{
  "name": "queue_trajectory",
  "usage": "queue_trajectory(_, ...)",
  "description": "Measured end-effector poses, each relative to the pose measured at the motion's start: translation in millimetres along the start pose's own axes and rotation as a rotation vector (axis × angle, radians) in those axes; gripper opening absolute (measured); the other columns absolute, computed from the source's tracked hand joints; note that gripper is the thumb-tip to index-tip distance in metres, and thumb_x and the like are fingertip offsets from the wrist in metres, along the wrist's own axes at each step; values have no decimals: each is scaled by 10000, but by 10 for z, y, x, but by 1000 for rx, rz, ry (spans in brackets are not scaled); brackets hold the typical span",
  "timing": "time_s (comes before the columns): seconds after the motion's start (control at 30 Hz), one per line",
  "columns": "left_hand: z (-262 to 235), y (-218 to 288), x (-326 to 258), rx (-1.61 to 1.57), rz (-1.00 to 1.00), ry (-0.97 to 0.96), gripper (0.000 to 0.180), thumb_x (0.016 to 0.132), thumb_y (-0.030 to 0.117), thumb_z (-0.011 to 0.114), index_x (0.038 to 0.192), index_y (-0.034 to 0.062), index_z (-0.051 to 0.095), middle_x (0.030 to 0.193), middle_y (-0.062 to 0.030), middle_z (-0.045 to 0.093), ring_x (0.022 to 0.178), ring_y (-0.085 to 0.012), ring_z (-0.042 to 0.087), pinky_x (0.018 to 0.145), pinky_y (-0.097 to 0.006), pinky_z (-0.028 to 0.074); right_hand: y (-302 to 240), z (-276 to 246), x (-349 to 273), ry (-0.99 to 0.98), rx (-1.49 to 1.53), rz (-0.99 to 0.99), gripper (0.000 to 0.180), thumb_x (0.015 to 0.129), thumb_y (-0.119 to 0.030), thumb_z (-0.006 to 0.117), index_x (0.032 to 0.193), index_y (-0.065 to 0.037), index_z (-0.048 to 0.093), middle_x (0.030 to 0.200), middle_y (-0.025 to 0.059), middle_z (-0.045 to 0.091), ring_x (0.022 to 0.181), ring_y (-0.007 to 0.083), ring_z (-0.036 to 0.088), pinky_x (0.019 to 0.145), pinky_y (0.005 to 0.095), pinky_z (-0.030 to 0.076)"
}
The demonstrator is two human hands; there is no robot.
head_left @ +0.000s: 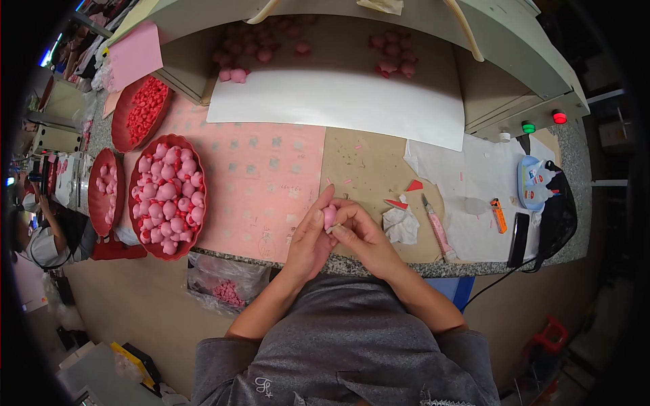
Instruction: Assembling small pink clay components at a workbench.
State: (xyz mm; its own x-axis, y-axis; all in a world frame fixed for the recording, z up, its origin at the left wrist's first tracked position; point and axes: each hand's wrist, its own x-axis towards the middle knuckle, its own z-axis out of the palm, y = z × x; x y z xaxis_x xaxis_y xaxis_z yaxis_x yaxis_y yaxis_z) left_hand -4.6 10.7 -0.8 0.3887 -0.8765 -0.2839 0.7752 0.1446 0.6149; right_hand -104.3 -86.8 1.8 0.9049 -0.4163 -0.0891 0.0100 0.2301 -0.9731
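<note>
Above the table's front edge, a small round pink figurine (330,216) sits between my hands. My left hand (308,241) is closed around its left side, with the index finger pointing up past it. From the right, my right hand (362,235) pinches the figurine's lower right side between thumb and fingers. A small pale spot shows at the right fingertips, too small to name. Just right of my hands lie a crumpled white tissue (401,225) and red pointed scraps (414,185). Further right is a pen-shaped tube (437,227) with a dark tip.
A red tray (204,223) heaped with pink-and-red figurines stands left, beside smaller trays of red parts (144,111) and pink pieces (106,177). An open-fronted box (467,101) with more figurines spans the back. Right lie an orange cutter (499,215), phone (518,240) and blue dish (531,196).
</note>
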Motion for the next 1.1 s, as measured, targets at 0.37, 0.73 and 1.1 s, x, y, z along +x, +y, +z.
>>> queue_trajectory(0.37,-42,-26,1,75,39,-85,553,997,311,392,1461,72,209,1027,-12,477,826,-100,411,782,-261,374,-109,-17,154,192,412,169,86,972,-138,459,1011,-64,441,809,54,542,640,120,535,611,286,504)
queue_trajectory(0.73,-81,-61,6,-99,108,-74,325,996,268,387,1256,77,435,1020,-73,499,824,-134,449,752,-276,382,-85,-65,62,143,553,145,84,956,-88,481,1023,-40,493,969,49,553,756,92,522,719,252,467)
queue_trajectory(1.1,1,-48,-1,-73,98,1,317,1002,272,387,1244,73,433,993,-21,476,842,-109,435,759,-267,378,-104,63,52,122,38,-72,86,939,-61,497,1022,-41,483,1040,65,520,804,92,540,710,247,476)
